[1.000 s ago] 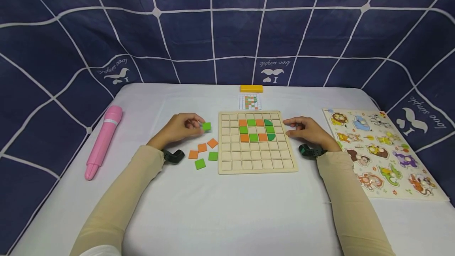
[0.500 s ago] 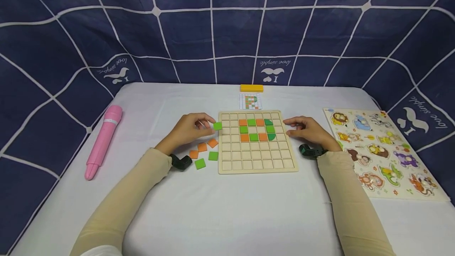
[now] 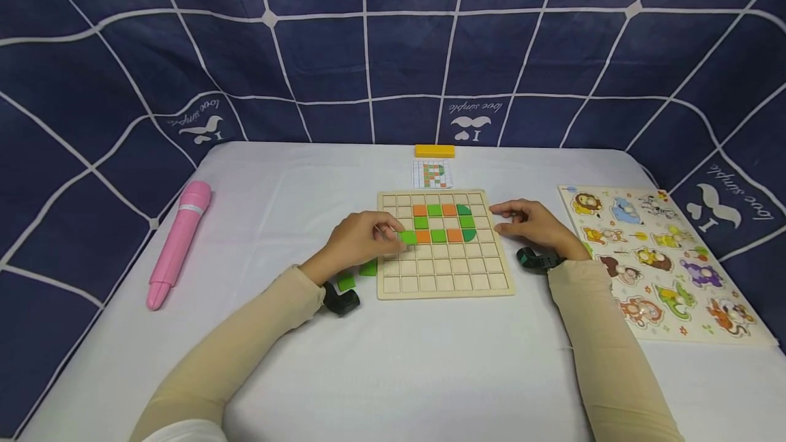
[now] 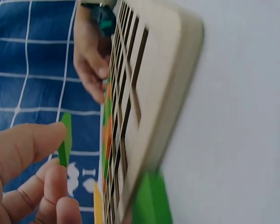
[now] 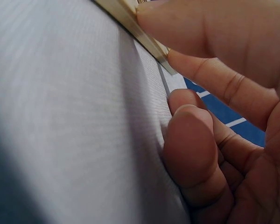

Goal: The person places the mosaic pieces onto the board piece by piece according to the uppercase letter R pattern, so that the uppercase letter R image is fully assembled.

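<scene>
My left hand (image 3: 362, 241) pinches a green square tile (image 3: 408, 237) between thumb and fingers, over the left part of a wooden grid board (image 3: 451, 283). In the left wrist view the green tile (image 4: 66, 135) stands on edge between the fingertips, apart from the board. Orange and green pieces sit in the board's cells as a ring, with dark green rounded pieces (image 3: 464, 211) on its right side. At the board's right edge my right hand (image 3: 531, 227) touches the rim with thumb and index finger; its other fingers curl loosely. Loose green tiles (image 3: 346, 281) lie beneath my left wrist; the loose orange ones are hidden.
Behind the board lie a small pattern card (image 3: 432, 174) and a yellow block (image 3: 434, 151). A pink microphone-shaped object (image 3: 178, 244) is at the left. An animal puzzle board (image 3: 669, 258) occupies the right side, near my right forearm.
My left hand has carried the green tile rightward from beside the board to above it, then nearer to me, covering the loose orange tiles. The right hand has stayed at the board's edge.
</scene>
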`<state>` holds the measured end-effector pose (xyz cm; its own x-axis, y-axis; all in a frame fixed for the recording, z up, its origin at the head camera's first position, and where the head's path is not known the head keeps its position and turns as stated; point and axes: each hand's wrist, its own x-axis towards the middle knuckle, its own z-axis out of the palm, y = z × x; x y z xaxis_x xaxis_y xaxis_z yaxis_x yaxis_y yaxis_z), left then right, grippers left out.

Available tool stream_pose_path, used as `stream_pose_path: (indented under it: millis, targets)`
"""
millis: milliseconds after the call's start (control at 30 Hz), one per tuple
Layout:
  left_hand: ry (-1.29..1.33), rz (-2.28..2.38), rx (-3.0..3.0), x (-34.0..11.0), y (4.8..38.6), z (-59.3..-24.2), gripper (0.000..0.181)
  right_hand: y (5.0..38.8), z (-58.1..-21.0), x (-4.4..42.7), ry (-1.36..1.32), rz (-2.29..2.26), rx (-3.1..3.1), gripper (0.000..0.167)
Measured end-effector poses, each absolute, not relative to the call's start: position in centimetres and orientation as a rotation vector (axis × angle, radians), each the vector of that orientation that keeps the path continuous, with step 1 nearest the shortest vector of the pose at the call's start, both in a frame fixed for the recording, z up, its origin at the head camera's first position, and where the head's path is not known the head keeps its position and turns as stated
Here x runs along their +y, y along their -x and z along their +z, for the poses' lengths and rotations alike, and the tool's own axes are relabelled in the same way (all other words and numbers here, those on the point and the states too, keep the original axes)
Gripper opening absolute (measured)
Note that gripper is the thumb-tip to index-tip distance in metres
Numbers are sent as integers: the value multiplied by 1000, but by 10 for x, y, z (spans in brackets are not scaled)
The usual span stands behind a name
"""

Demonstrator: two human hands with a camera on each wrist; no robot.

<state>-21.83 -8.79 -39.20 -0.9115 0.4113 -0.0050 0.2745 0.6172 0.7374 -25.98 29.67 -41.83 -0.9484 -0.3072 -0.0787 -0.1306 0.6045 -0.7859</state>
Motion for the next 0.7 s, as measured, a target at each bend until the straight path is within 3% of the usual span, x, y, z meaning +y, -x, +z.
stream_pose_path:
  millis: [700]
  targets:
    - [-590, 826, 2729, -51, 219, -394, 21, 260, -417, 296, 363, -1261, 2625, 52]
